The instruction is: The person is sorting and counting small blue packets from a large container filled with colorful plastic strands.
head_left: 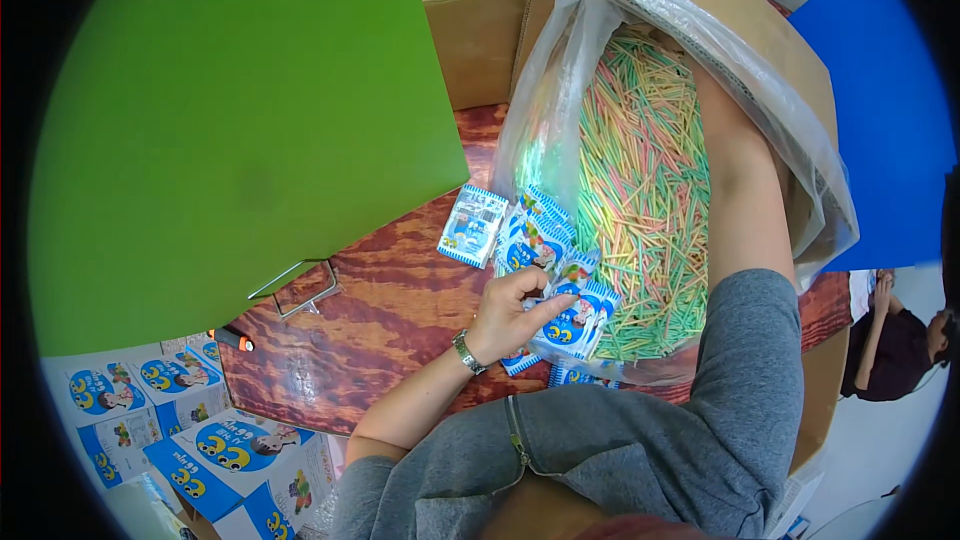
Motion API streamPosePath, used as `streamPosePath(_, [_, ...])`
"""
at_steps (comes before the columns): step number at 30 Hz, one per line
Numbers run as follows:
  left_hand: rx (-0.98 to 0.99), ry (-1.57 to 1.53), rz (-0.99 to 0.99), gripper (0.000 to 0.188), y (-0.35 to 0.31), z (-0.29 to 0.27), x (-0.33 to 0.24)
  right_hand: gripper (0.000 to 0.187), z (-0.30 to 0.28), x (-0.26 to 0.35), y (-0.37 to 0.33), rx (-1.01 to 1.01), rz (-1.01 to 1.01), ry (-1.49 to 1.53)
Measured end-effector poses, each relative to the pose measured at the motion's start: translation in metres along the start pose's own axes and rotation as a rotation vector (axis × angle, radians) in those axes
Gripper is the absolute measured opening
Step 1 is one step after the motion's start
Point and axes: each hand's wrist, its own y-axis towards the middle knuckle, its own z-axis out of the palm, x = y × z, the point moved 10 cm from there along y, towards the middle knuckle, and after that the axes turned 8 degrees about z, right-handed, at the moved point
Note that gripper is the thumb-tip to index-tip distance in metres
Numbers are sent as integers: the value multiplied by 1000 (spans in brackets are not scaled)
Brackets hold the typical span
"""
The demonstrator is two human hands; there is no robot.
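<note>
A carton lined with a clear plastic bag holds a heap of thin pastel sticks in green, yellow and pink. My right forearm reaches deep along its right side; the hand is hidden past the bag's far edge. At the near left edge of the heap, my left hand is closed on a small blue-and-white packet, thumb on top. More such packets overlap just beyond the fingers. One packet lies flat on the table, left of these.
A large green panel covers the left side. Brown cartons stand behind, and a blue panel at right. A bent metal stand rests on the red-brown table. Printed boxes sit lower left; another person is at far right.
</note>
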Motion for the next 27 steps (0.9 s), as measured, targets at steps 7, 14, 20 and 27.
streamPosePath(7, [-5, -15, 34, 14, -2, 2, -12, 49, 17, 9, 12, 222, 42, 165])
streamPosePath(14, [35, 16, 37, 13, 0, 10, -25, 37, 30, 4, -32, 747, 122, 285])
streamPosePath(20, [-246, -550, 37, 20, 36, -9, -22, 30, -7, 66, -170, 1343, 542, 877])
streamPosePath(27, [29, -935, -91, 17, 61, 55, -12, 24, -32, 118, -301, 1569, 900, 1433])
